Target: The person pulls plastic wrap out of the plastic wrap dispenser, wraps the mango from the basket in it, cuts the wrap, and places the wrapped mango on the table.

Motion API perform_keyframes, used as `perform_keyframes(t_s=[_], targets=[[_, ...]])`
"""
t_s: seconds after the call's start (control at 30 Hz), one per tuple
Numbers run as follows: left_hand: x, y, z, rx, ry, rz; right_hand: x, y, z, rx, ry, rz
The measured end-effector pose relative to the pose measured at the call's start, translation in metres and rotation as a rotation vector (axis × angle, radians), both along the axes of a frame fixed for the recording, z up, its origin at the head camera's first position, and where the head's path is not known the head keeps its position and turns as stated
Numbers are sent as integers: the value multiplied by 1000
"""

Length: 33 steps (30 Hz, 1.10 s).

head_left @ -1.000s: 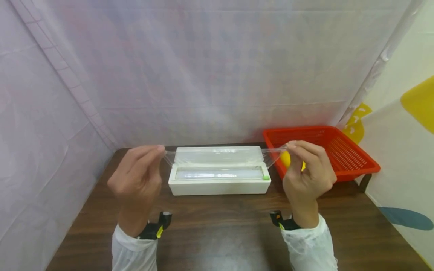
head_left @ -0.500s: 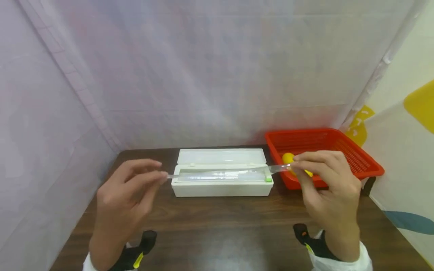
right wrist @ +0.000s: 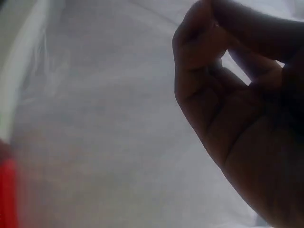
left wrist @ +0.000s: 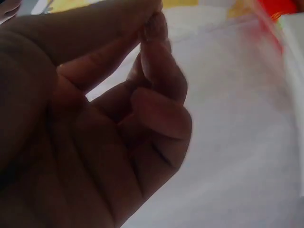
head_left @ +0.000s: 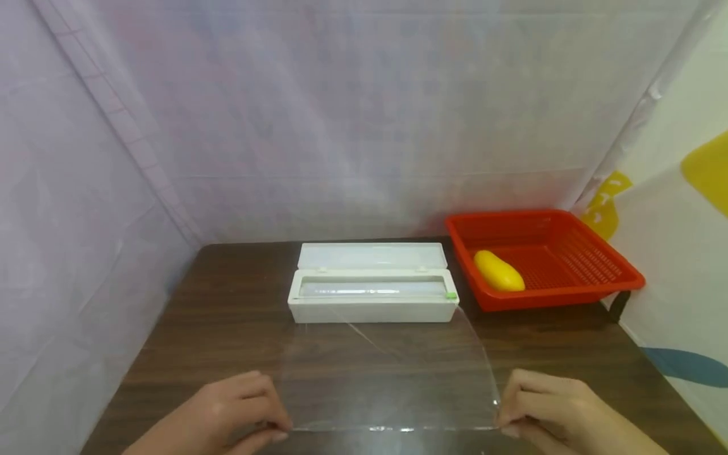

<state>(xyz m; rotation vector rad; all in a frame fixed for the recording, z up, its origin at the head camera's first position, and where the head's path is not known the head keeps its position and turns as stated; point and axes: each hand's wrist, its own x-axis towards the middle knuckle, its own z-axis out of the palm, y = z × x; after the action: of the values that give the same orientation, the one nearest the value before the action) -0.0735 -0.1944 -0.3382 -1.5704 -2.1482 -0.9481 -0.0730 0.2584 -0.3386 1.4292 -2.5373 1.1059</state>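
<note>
A clear sheet of plastic wrap stretches from the white dispenser box toward the table's near side. My left hand pinches its near left corner between thumb and fingers. At the near right corner my right hand pinches the film the same way. The near edge runs straight between the two hands. Inside the box lies the roll, and the lid is tipped back. Both wrist views show thumb and fingertips brought together; the film itself hardly shows there.
A red plastic basket stands at the back right, beside the box. In it lies a yellow oblong fruit or vegetable. White sheeting hangs behind and at both sides of the brown wooden table.
Both hands have come down and back toward the table's near side, drawing the film out of the box. The wrap, bunched at the box before, is now spread wide.
</note>
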Motion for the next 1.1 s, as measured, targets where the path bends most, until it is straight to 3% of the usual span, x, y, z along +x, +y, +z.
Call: perform_keyframes(t_s=[0.13, 0.2, 0.3, 0.4, 0.53, 0.63, 0.77, 0.9, 1.1], targets=[[1, 3, -30, -118, -157, -39, -7, -1, -30, 38, -303, 113], [0, 7, -43, -189, -240, -27, -10, -5, -45, 72, -375, 131], [-4, 12, -63, -285, -265, 23, -18, -12, -70, 132, -315, 156], [-7, 15, -78, -352, -313, 70, -26, -17, -94, 150, -117, 180], [-5, 19, -95, -401, -447, 152, -29, -20, -119, 153, -17, 148], [-4, 21, -104, -435, -526, 235, -28, -21, -131, 167, -32, 105], [-5, 23, -112, -478, -519, 305, -29, -24, -138, 169, -39, 102], [-7, 24, -116, -494, -589, 314, -29, -25, -136, 190, -109, 102], [-7, 26, -114, -482, -689, 314, -25, -25, -129, 241, -265, 13]])
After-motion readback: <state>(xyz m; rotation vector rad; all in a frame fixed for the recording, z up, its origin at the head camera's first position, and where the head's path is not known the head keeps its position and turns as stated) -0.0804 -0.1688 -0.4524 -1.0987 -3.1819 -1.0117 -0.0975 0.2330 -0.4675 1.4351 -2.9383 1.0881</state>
